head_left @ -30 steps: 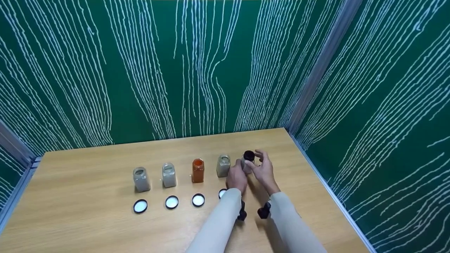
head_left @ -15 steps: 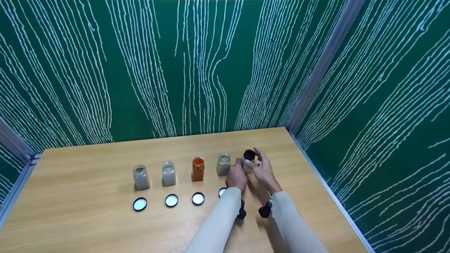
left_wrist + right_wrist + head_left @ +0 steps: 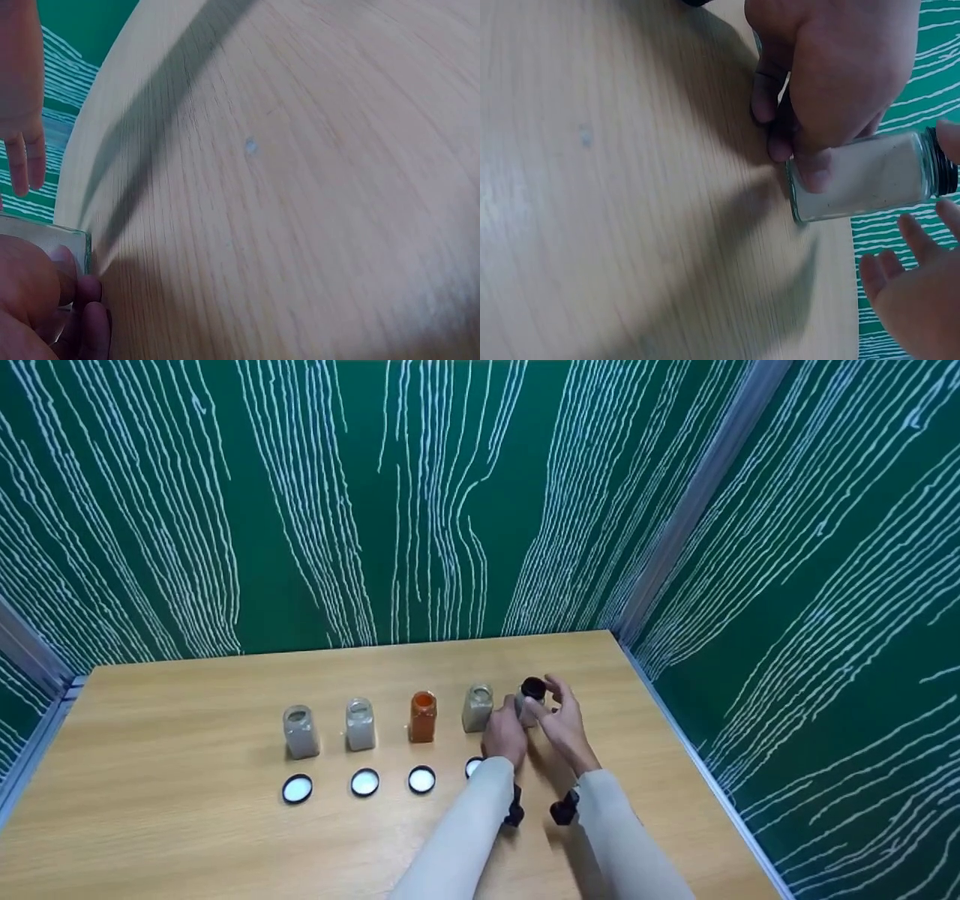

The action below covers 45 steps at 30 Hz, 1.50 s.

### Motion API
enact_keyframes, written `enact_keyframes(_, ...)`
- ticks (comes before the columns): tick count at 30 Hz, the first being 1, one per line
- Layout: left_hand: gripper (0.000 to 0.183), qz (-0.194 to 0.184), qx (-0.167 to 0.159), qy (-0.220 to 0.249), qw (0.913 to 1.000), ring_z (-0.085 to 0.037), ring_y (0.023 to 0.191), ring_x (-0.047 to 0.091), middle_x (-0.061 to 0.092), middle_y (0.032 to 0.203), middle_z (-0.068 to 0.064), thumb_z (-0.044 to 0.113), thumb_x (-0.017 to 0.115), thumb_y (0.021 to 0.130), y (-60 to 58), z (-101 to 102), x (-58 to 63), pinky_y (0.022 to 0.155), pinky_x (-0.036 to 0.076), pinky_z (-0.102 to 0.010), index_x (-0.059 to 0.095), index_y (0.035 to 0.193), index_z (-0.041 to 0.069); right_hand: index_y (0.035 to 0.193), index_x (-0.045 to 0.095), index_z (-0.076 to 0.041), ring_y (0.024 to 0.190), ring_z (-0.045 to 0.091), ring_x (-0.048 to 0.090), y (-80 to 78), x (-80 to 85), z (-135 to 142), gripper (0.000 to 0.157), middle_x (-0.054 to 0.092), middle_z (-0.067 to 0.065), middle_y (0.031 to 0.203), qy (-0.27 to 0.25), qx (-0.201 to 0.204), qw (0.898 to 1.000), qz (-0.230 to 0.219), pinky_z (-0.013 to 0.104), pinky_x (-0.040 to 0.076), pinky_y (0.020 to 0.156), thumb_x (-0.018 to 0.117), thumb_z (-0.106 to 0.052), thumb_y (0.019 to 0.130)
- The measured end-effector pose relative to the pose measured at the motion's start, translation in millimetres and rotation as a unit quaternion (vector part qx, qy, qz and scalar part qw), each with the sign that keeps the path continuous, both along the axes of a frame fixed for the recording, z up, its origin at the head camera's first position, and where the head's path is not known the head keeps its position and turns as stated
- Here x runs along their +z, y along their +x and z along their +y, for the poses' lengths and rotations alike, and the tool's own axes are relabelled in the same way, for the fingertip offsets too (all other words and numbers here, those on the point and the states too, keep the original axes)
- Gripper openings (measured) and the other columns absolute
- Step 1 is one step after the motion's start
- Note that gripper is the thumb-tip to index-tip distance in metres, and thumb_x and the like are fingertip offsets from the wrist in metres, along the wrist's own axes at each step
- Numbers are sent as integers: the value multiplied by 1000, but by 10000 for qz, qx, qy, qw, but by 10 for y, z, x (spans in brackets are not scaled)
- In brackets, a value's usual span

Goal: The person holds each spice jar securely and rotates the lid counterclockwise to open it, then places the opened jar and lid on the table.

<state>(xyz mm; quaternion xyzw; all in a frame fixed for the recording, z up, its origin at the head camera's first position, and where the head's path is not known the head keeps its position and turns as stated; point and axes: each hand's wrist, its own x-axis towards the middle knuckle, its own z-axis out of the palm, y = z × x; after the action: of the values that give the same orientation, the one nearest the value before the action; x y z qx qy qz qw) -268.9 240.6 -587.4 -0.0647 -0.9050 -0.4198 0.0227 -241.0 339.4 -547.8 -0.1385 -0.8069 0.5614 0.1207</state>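
Note:
A square glass jar with pale powder inside and a black lid on top stands at the right end of a row. My left hand grips its lower part, thumb and fingers near the base, as the right wrist view shows. My right hand pinches the lid, with the thumb on its near side and a finger at the right edge. In the left wrist view, a lower corner of the jar shows beside my left hand, with the rest out of frame.
Left of it stand open jars: one greenish, one orange, and two with whitish contents. Black-rimmed lids lie white side up before them, one partly behind the left sleeve. Green walls enclose the wooden table.
The head view has tilted slightly, so the jars and lids appear a little higher. Both hands stay at the same jar, and the right fingers have shifted slightly around the lid.

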Motion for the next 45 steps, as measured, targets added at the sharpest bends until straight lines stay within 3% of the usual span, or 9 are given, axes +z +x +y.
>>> enact_keyframes(9,25,-82,-6,-146,9999,-30,92,72,75,101,-9,17,53,105,-42,5,-25,69,56,-49,63,128,19,138,47,-6,136,34,39,-45,-6,-61,52,48,16,147,104,-377,9992,-53,52,36,112,74,-16,95)
enact_keyframes(15,27,-102,-56,-143,9998,-31,93,72,74,101,-11,14,53,105,-18,-7,8,71,57,-48,62,130,16,144,47,-3,140,36,39,-35,-11,-48,46,46,21,151,188,-85,9998,-10,53,34,114,63,-7,101)
enact_keyframes(20,23,77,-15,-86,9999,-33,87,72,74,95,-13,11,60,101,-16,-14,10,67,56,-49,63,124,14,153,40,-5,144,38,34,-45,6,-51,56,40,20,157,194,186,9996,62,57,30,117,61,-10,101)
enact_keyframes(25,22,114,6,-99,9999,-33,84,72,73,90,-12,10,65,97,-12,-11,-2,65,55,-50,63,119,15,148,41,-3,141,39,38,-62,-26,-68,63,46,23,151,430,-80,9987,269,56,33,114,73,-16,96)
enact_keyframes(32,22,-121,-21,-39,9999,-32,91,72,73,98,-12,10,60,101,-14,-7,12,70,56,-49,63,122,17,130,51,2,134,42,45,-67,-53,-98,49,56,26,139,531,-413,9961,570,56,35,112,78,-9,91)
enact_keyframes(38,24,-121,-48,-54,9999,-30,91,72,73,97,-11,10,57,102,-13,-10,33,70,56,-48,63,124,15,138,51,2,137,40,43,-62,-34,-77,42,52,25,146,497,-85,9974,522,57,36,112,64,-1,99)
enact_keyframes(42,25,-131,-60,-15,9999,-30,91,72,73,98,-11,10,56,102,-16,-14,30,71,56,-48,63,126,15,148,45,0,143,38,39,-52,-3,-62,46,45,23,153,365,243,9985,340,58,32,115,53,3,103)
enact_keyframes(45,24,-125,-67,-11,9999,-30,88,71,72,95,-10,10,58,101,-19,-16,16,69,55,-48,63,124,15,153,39,-4,145,36,36,-47,2,-60,52,41,20,157,201,305,9992,165,57,30,117,55,-3,103)
